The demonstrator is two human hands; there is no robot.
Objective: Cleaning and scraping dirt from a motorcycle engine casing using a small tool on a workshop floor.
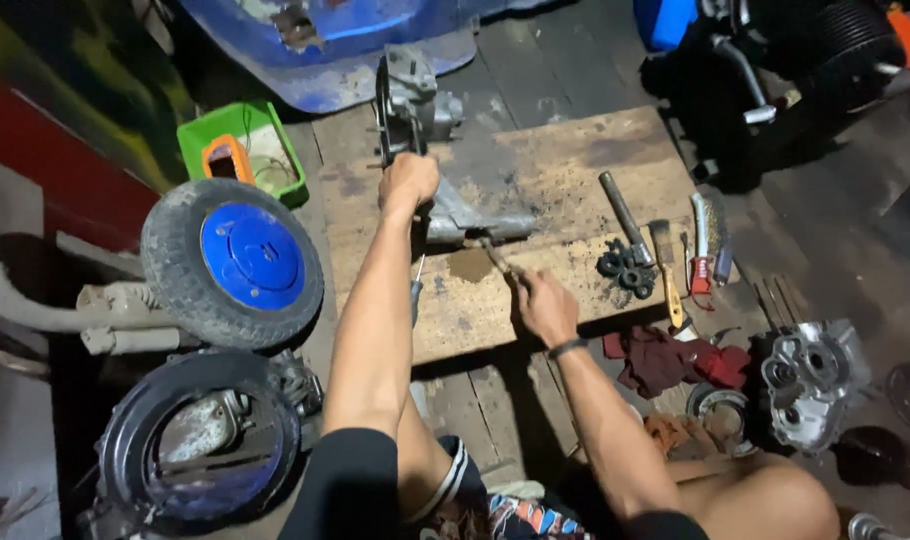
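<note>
My left hand (pixel 407 184) grips the upper edge of a grey metal engine casing (pixel 415 110) that stands on a worn wooden board (pixel 565 170). My right hand (pixel 545 303) holds a small brush (pixel 495 255) whose tip touches the lower arm of the casing (pixel 475 220), next to a brown smear on the board. A screwdriver (pixel 416 285) lies under my left forearm.
A hammer (pixel 625 215), black gears (pixel 625 268), a paintbrush (pixel 667 270) and a wire brush (pixel 703 240) lie on the board's right side. Red rags (pixel 665 358) and an engine cover (pixel 810 375) sit right. Blue-hubbed wheel (pixel 235 262), tyre (pixel 200 440) and green tray (pixel 243 145) are left.
</note>
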